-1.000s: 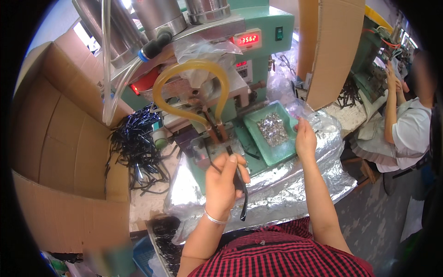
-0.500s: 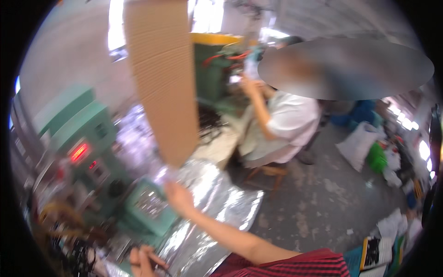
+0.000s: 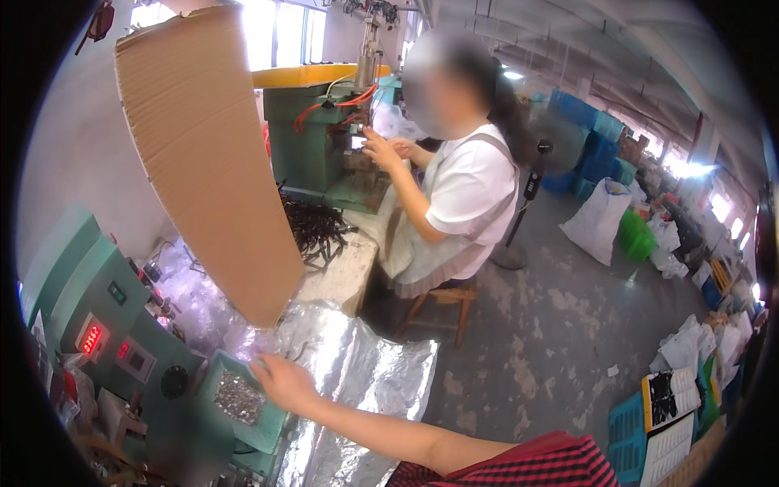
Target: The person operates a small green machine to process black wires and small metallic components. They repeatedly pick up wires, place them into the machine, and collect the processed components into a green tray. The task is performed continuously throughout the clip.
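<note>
My right hand (image 3: 286, 384) is at the right rim of a green tray (image 3: 270, 433), back of the hand upward. Its fingers are bent and pressed together, and their tips are mostly hidden. Whatever they may hold cannot be made out. Many small shiny metal pieces (image 3: 239, 398) lie in the tray. Under my right forearm, silvery foil sheeting (image 3: 357, 385) covers the work surface. A green machine (image 3: 89, 280) with red lit displays stands left of the tray. My left hand is not visible; a dark blurred patch covers the area below the machine.
A tall cardboard sheet (image 3: 215, 162) stands beyond the tray. Behind it, a co-worker in a white top (image 3: 475, 187) sits on a wooden stool (image 3: 442, 312) at another green machine (image 3: 296, 142). Black strips (image 3: 320, 231) lie heaped there. Sacks (image 3: 596, 219) and blue crates (image 3: 626, 434) stand right.
The view has swung to the right and steadied. My right hand has moved down and left in the picture, staying by the tray. My left hand, earlier at the lower edge, no longer shows.
</note>
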A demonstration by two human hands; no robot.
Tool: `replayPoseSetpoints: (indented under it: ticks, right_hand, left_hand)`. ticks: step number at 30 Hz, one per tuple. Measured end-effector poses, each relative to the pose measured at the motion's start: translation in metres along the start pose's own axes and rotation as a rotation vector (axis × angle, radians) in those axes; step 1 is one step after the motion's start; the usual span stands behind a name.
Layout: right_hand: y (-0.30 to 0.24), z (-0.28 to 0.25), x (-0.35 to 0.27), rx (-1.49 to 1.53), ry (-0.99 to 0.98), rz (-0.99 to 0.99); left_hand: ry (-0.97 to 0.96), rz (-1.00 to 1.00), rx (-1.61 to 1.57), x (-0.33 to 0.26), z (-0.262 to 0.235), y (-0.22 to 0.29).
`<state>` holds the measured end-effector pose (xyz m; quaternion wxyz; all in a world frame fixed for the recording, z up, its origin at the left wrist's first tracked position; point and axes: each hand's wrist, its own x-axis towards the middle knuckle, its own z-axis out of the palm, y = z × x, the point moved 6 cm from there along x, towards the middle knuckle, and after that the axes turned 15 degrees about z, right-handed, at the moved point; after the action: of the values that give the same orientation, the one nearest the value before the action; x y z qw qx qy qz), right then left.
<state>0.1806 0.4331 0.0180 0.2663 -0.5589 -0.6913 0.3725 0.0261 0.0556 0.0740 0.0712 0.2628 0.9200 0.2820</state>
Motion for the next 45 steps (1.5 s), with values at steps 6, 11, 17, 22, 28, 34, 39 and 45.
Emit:
replayPoseSetpoints:
  ticks: [6,11,17,22,28,34,39,45]
  right_hand:
    - [-0.002,-0.001,-0.001,0.059,0.066,-0.060]
    - [-0.001,-0.001,0.000,0.069,0.118,-0.082]
    - [-0.003,-0.003,-0.003,0.087,0.101,-0.079]
    - [0.005,0.001,0.002,0.066,0.140,-0.100]
    - [0.002,-0.002,-0.001,0.083,0.145,-0.105]
    - [0.004,-0.001,0.000,0.089,0.146,-0.107]
    - [-0.002,0.002,-0.002,0.115,0.117,-0.117]
    - [0.003,-0.001,-0.001,0.077,0.113,-0.091]
  left_hand:
    - [0.149,0.059,0.596,-0.004,-0.036,-0.095]
    - [-0.028,0.112,0.681,0.008,-0.008,-0.129]
    - [-0.060,0.084,0.726,0.016,0.007,-0.134]
    - [-0.002,0.168,0.400,0.004,-0.009,-0.106]
    - [-0.025,0.234,0.703,0.004,-0.005,-0.122]
    - [-0.054,0.247,0.650,0.012,0.006,-0.168]
    - [0.283,0.839,0.756,0.024,0.038,-0.421]
    - [-0.019,0.320,0.547,0.024,0.014,-0.218]
